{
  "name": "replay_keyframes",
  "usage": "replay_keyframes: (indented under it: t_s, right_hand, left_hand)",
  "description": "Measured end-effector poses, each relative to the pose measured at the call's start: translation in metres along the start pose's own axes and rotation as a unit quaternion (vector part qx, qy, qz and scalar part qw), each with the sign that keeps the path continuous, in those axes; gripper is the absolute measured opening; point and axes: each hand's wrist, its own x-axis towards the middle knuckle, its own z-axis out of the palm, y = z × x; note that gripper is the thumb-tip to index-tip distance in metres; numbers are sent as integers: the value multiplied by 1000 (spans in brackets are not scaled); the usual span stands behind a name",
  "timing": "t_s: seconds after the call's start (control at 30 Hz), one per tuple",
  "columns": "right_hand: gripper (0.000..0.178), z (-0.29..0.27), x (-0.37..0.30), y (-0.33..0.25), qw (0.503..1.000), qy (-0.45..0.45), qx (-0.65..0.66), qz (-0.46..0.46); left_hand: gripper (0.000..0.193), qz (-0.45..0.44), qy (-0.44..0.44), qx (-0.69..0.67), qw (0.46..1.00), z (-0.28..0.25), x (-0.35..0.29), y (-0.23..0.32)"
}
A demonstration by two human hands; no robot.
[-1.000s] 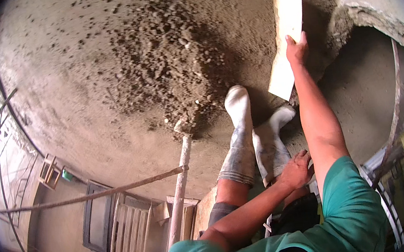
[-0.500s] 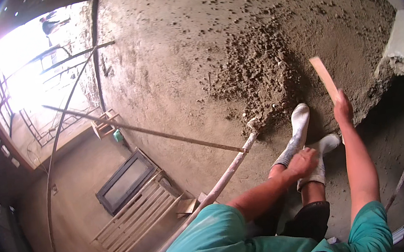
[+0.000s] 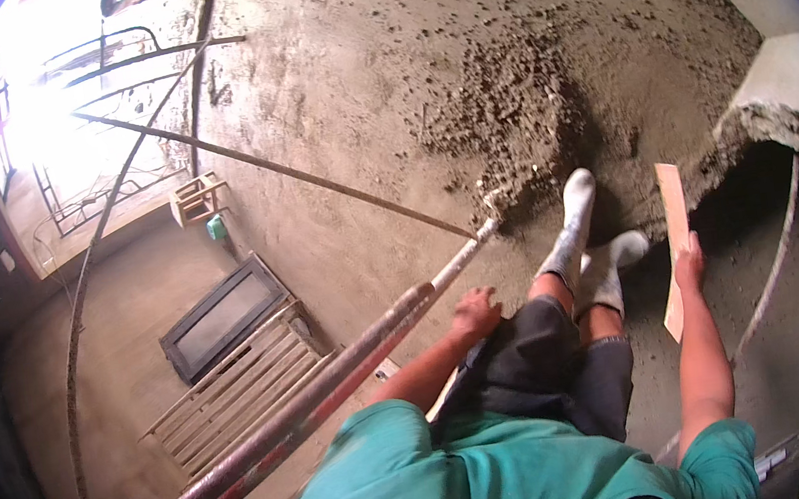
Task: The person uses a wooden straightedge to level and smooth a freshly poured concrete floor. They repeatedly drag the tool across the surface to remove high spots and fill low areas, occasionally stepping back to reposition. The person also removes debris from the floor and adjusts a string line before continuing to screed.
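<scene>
A flat, pale wooden strip (image 3: 674,206) is gripped near its middle by my right hand (image 3: 689,266), over the dark ground right of my boots. My left hand (image 3: 476,313) holds nothing; its fingers are loosely apart beside my thigh, close to a thick metal pole (image 3: 358,354). Ahead of my white rubber boots (image 3: 577,203) lies a heap of wet, stony mortar (image 3: 521,105). Smoother damp mortar (image 3: 652,109) spreads to its right.
A thin pole (image 3: 312,182) meets the thick one at an angle. A slatted wooden panel (image 3: 238,394), a dark frame (image 3: 226,319) and a small wooden stool (image 3: 198,198) stand at left. A broken concrete edge (image 3: 782,118) juts out at right.
My right hand has come back toward me, and the wooden strip now stands more upright, showing below the hand too. My left hand has moved left, away from the boots.
</scene>
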Motion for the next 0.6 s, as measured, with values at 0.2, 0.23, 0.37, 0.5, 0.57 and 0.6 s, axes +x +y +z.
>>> replay_keyframes:
  t_s: [0.2, 0.23, 0.37, 0.5, 0.57, 0.6]
  right_hand:
    - [46, -3, -47, 13, 999, 35, -30, -16]
    - [45, -4, -57, -3, 998, 41, -43, -11]
    - [46, -8, -99, -24, 998, 44, -34, 28]
    - [41, 24, -126, -27, 993, 109, -9, 52]
    - [41, 28, -145, -9, 988, 147, -14, 37]
    - [41, 32, -153, -6, 986, 164, -15, 25]
  left_hand:
    - [47, -37, 34, -24, 998, -30, -65, -61]
    - [48, -29, 44, -35, 998, -32, -73, -74]
    - [53, -4, 64, 8, 998, -38, -88, -72]
    - [57, -42, 80, 19, 996, -23, -91, -82]
    - [56, -14, 90, 21, 996, -16, -90, -76]
    - [55, 1, 106, 40, 994, -13, -88, -80]
